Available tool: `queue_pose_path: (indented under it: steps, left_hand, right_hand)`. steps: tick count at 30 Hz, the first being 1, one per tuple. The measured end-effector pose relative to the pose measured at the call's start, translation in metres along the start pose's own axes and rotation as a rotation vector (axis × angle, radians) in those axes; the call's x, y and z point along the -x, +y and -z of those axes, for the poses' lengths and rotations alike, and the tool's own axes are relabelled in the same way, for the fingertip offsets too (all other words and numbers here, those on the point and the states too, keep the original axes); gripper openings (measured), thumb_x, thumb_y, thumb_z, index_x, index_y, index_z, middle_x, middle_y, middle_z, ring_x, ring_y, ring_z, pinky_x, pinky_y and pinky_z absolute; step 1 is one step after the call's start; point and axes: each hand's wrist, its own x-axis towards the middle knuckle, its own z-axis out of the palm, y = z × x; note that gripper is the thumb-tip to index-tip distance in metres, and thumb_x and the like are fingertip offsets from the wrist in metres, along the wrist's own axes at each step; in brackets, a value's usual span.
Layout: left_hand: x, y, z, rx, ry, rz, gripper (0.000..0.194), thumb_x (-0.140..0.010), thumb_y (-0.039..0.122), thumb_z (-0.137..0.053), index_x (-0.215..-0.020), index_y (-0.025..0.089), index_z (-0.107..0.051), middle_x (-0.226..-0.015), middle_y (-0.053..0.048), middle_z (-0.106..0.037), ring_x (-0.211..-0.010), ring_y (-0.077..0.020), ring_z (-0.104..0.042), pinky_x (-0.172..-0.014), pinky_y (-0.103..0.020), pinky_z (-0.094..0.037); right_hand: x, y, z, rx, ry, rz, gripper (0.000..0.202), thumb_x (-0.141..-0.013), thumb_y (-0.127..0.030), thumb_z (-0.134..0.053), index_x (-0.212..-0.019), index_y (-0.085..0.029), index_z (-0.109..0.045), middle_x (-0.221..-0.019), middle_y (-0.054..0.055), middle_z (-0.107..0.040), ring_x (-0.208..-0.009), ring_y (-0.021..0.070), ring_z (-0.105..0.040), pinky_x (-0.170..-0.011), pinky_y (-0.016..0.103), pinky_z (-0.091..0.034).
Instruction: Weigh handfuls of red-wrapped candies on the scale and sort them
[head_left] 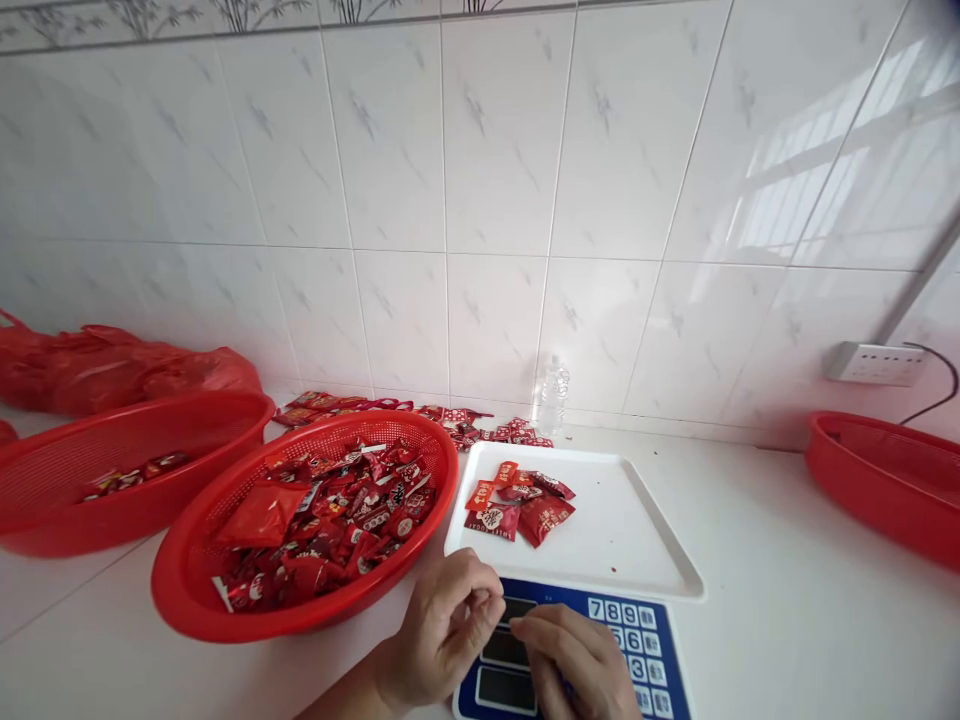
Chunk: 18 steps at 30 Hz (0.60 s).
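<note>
Over the blue panel of a digital scale point(501, 688), my left hand point(446, 630) is curled with thumb and forefinger pinched together. My right hand point(577, 660) is beside it, its fingers closed and pointing toward the left fingertips, covering part of the number keys. Whatever either pinch may hold is too small or hidden to make out. Beyond the hands, the scale's white tray point(630, 530) carries a small pile of red candy packets point(544, 515). To the left stands a red plastic basket point(184, 590) full of red-wrapped candies point(337, 520).
A second red basket point(45, 520) with a few candies and red plastic bags point(120, 365) sit at far left. Along the tiled wall lie more red packets point(510, 435) and a clear bottle point(554, 395). Another red basket point(885, 490) stands right, below a power socket point(876, 363).
</note>
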Motion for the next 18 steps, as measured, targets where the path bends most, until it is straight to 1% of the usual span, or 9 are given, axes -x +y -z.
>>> queue_pose_path:
  steps: [2, 4, 6, 7, 9, 11, 14, 16, 18]
  left_hand:
    - [0.005, -0.003, 0.000, 0.059, -0.014, -0.007, 0.010, -0.092, 0.025, -0.046, -0.085, 0.023, -0.052, -0.068, 0.000, -0.051, -0.062, -0.0141, -0.051, -0.059, -0.025, -0.043]
    - [0.008, -0.005, 0.000, 0.106, -0.024, 0.024, 0.015, -0.094, 0.025, -0.044, -0.081, 0.022, -0.052, -0.067, 0.000, -0.050, -0.061, -0.0131, -0.051, -0.057, -0.024, -0.041]
    - [0.009, -0.006, -0.001, 0.133, -0.024, 0.037, 0.019, -0.094, 0.025, -0.043, -0.078, 0.020, -0.050, -0.065, 0.001, -0.048, -0.058, -0.0119, -0.049, -0.055, -0.023, -0.039]
    - [0.010, -0.006, -0.001, 0.137, -0.013, 0.023, 0.020, -0.095, 0.025, -0.043, -0.077, 0.020, -0.050, -0.065, 0.001, -0.048, -0.058, -0.0115, -0.048, -0.055, -0.023, -0.039]
    - [0.011, -0.007, -0.002, 0.122, 0.030, -0.050, 0.020, -0.095, 0.025, -0.042, -0.077, 0.019, -0.049, -0.063, 0.001, -0.048, -0.058, -0.0114, -0.048, -0.057, -0.023, -0.038]
    - [0.013, -0.007, -0.002, 0.097, 0.076, -0.160, 0.020, -0.095, 0.027, -0.043, -0.079, 0.019, -0.051, -0.061, 0.002, -0.048, -0.058, -0.0115, -0.048, -0.058, -0.024, -0.038]
    - [0.013, -0.008, -0.004, 0.064, 0.124, -0.308, 0.020, -0.096, 0.031, -0.043, -0.083, 0.019, -0.052, -0.057, 0.003, -0.048, -0.055, -0.0111, -0.046, -0.058, -0.024, -0.038]
    - [0.012, -0.009, -0.006, 0.049, 0.139, -0.387, 0.022, -0.097, 0.032, -0.041, -0.084, 0.018, -0.052, -0.055, 0.003, -0.047, -0.051, -0.0104, -0.044, -0.055, -0.023, -0.037]
    - [0.010, -0.010, -0.008, 0.039, 0.135, -0.443, 0.025, -0.098, 0.033, -0.039, -0.083, 0.018, -0.053, -0.054, 0.003, -0.047, -0.050, -0.0103, -0.044, -0.053, -0.022, -0.037]
  right_hand:
    - [-0.001, 0.001, 0.004, 0.035, 0.017, -0.041, 0.022, -0.089, -0.010, -0.049, -0.104, -0.021, -0.060, -0.085, 0.006, -0.071, -0.074, 0.0148, -0.070, -0.065, 0.021, -0.055]
    - [-0.008, 0.002, 0.009, 0.053, -0.001, -0.123, 0.021, -0.090, -0.012, -0.049, -0.105, -0.022, -0.060, -0.088, 0.006, -0.070, -0.077, 0.0149, -0.069, -0.066, 0.022, -0.055]
    - [-0.022, 0.005, 0.015, 0.076, -0.051, -0.241, 0.020, -0.091, -0.017, -0.050, -0.108, -0.024, -0.059, -0.095, 0.006, -0.069, -0.087, 0.0156, -0.067, -0.073, 0.024, -0.056]
    - [-0.031, 0.008, 0.018, 0.098, -0.091, -0.301, 0.021, -0.093, -0.022, -0.050, -0.111, -0.025, -0.058, -0.103, 0.006, -0.067, -0.097, 0.0167, -0.065, -0.080, 0.026, -0.055]
    - [-0.048, 0.017, 0.021, 0.153, -0.225, -0.379, 0.030, -0.094, -0.036, -0.050, -0.122, -0.028, -0.054, -0.125, 0.008, -0.058, -0.120, 0.0210, -0.053, -0.096, 0.036, -0.050]
    - [-0.064, 0.032, 0.020, 0.225, -0.410, -0.416, 0.048, -0.091, -0.051, -0.050, -0.134, -0.031, -0.046, -0.144, 0.008, -0.042, -0.138, 0.0277, -0.032, -0.108, 0.050, -0.036]
    - [-0.080, 0.059, 0.010, 0.315, -0.709, -0.438, 0.075, -0.081, -0.069, -0.051, -0.145, -0.035, -0.030, -0.157, 0.008, -0.016, -0.145, 0.0366, -0.002, -0.111, 0.066, -0.013]
    - [-0.089, 0.075, 0.001, 0.334, -0.856, -0.419, 0.086, -0.076, -0.076, -0.051, -0.148, -0.037, -0.023, -0.159, 0.008, -0.006, -0.143, 0.0407, 0.006, -0.107, 0.071, -0.005]
    - [-0.096, 0.086, -0.007, 0.329, -0.926, -0.395, 0.089, -0.075, -0.079, -0.048, -0.149, -0.037, -0.022, -0.159, 0.010, -0.006, -0.142, 0.0443, 0.002, -0.104, 0.075, -0.006]
